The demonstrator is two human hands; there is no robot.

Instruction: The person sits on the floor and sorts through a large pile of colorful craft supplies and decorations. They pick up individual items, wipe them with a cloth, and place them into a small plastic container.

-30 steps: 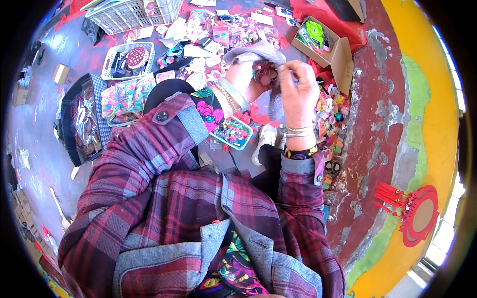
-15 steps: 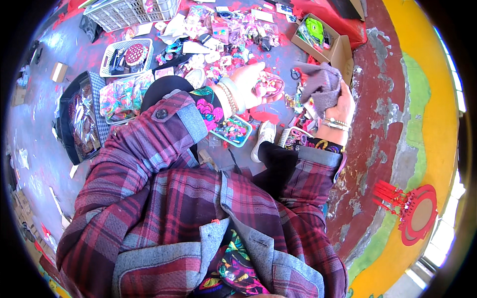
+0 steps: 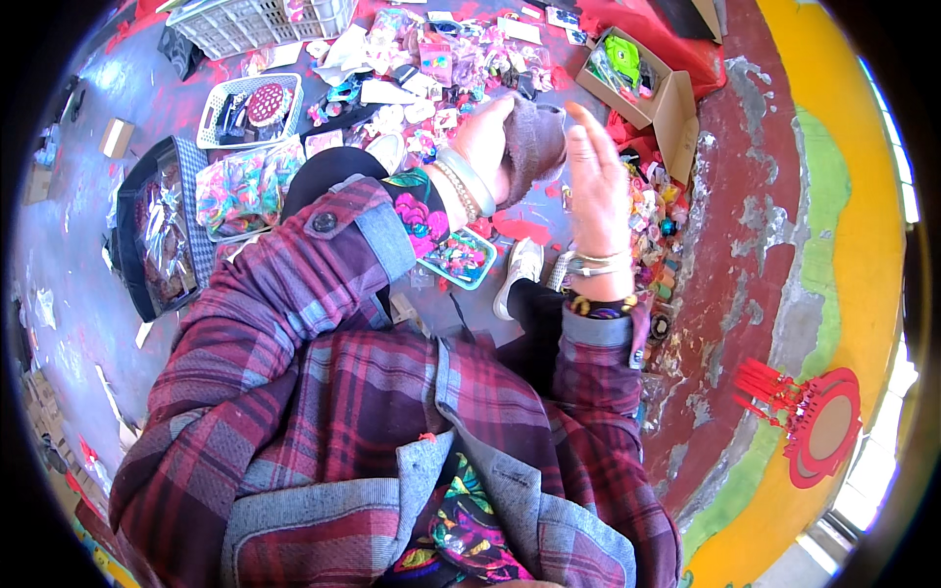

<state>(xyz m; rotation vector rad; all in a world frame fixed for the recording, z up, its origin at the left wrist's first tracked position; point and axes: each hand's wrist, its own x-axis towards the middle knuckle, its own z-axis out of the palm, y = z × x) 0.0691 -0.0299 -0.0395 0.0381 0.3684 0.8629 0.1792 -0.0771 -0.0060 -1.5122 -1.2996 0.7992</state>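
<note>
A grey-purple cloth (image 3: pixel 534 152) is bunched in my left hand (image 3: pixel 480 147), whose fingers are mostly hidden behind it. Whether anything else lies under the cloth does not show. Just to the right, my right hand (image 3: pixel 598 191) is held up with its fingers stretched out, holding nothing, close beside the cloth. Below my left wrist, a small pale-rimmed basket (image 3: pixel 490 263) holds small colourful pieces. Colourful little trinkets (image 3: pixel 657 220) lie in a heap to the right of my right hand.
An open cardboard box (image 3: pixel 676 137) with a bright green item stands at far right. At left are a white basket (image 3: pixel 206 127), a bag of colourful pieces (image 3: pixel 245 191) and a black checked container (image 3: pixel 201 211). A grey crate (image 3: pixel 250 29) stands at the back beside loose packets (image 3: pixel 431 59).
The cloth has passed from my right hand to my left, covering where a small pink item was held. My right hand has moved left and opened.
</note>
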